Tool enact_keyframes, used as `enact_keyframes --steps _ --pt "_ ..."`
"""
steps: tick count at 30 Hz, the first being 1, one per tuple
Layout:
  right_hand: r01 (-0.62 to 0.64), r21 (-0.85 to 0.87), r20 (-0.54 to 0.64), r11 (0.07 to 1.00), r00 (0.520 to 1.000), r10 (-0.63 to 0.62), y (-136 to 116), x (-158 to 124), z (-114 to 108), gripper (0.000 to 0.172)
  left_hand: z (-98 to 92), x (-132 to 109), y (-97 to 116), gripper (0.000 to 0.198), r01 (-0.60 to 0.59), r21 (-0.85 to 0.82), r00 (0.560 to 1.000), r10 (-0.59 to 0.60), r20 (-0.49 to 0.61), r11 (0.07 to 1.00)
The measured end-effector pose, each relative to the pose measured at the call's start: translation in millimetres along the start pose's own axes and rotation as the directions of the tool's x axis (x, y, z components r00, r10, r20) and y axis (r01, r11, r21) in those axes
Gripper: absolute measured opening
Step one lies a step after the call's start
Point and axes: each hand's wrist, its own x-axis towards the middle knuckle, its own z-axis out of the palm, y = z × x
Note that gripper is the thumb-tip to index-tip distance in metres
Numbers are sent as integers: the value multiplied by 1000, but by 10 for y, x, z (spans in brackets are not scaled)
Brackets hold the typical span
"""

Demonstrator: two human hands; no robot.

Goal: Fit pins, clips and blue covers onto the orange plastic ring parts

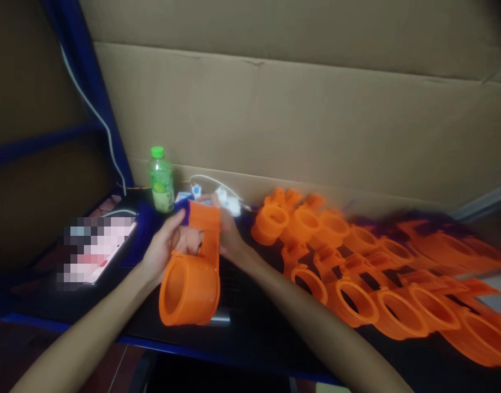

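In the middle of the head view I see an orange plastic tape dispenser [195,289], its wide ring hanging low and its narrower end up. My left hand [171,243] is closed around its upper part from the left. At the upper right edge, my right hand [230,232] grips the same tape dispenser; most of its fingers are hidden behind the orange plastic. To the right of my hands, several more orange tape dispensers [355,303] lie in rows on the dark table [258,333].
A green-capped bottle [161,183] stands at the back left, near a lit phone [107,248] with a blurred-out screen. Small white items and a cable [230,203] lie behind my hands. A cardboard panel [299,120] rises along the back, with a blue post [97,93] on the left.
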Motion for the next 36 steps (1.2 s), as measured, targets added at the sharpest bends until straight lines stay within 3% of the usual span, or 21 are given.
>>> enact_keyframes --steps 3,5,7,10,14,19,25,36 --pt "-106 53 -97 993 989 110 -62 -88 -325 40 51 -13 -2 52 43 12 998 -43 34 999" --pt "-188 34 -189 982 963 191 -103 -166 -535 36 86 -3 -7 52 59 16 995 -60 73 998" --pt "-202 -43 -244 978 952 186 -144 -256 -708 26 116 26 -24 52 64 10 993 -65 98 998" --pt "-165 -103 -236 981 962 138 -199 -410 -854 18 150 82 -81 51 7 1 998 -8 67 1000" --pt "-136 69 -211 988 966 148 -230 -614 -818 21 186 113 -186 53 -109 32 994 109 5 994" --pt "-162 310 -50 937 981 186 -198 -755 -666 18 191 117 -289 58 -163 50 986 161 31 985" --pt "-123 174 -71 977 988 137 -212 -821 -725 38 151 148 -370 59 -240 121 968 247 -48 963" --pt "-180 78 23 981 984 178 -260 -947 -742 39 99 86 -484 59 -226 277 958 265 -112 934"
